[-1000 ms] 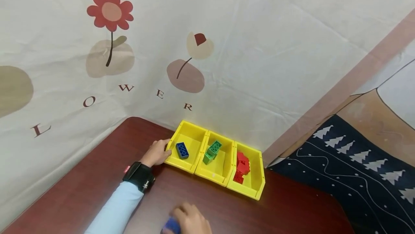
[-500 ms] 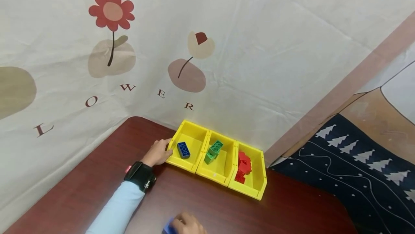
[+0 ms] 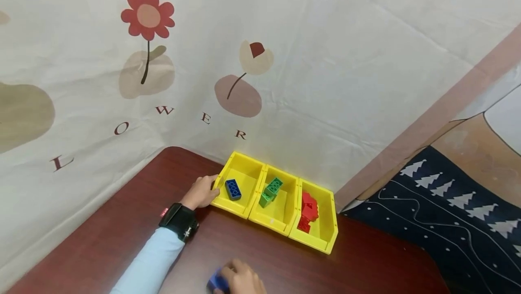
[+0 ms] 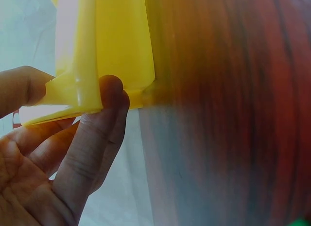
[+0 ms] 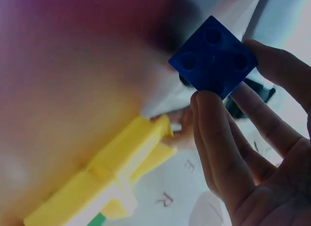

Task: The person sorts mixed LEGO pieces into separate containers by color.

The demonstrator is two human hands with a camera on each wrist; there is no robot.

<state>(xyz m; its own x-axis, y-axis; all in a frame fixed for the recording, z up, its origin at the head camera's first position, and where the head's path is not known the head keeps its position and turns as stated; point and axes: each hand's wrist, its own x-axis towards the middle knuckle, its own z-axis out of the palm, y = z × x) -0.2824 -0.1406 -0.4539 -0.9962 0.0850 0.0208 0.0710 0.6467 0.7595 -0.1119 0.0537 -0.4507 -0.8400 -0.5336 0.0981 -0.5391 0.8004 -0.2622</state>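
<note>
My left hand (image 3: 202, 192) grips the outer left wall of a yellow bin (image 3: 229, 209), thumb on one side and fingers on the other in the left wrist view. Inside that bin lies a dark blue toy brick (image 3: 233, 190). Low in the head view, my right hand (image 3: 244, 280) pinches a blue toy brick (image 3: 218, 280) between thumb and fingers, over the near part of the table. The right wrist view shows one face of this blue brick, with round studs, at the fingertips (image 5: 211, 102).
Two more yellow bins adjoin the first: the middle one (image 3: 266, 225) holds green bricks (image 3: 273, 187), the right one (image 3: 311, 243) red bricks (image 3: 310, 208). All stand on a dark red-brown table (image 3: 366, 262) against a printed cloth (image 3: 317, 81). A black band (image 3: 179, 222) circles the left wrist.
The head view has shifted slightly, so the bins appear a little farther right. The right hand stays near the bottom edge with the blue brick; the left hand keeps its grip on the bin.
</note>
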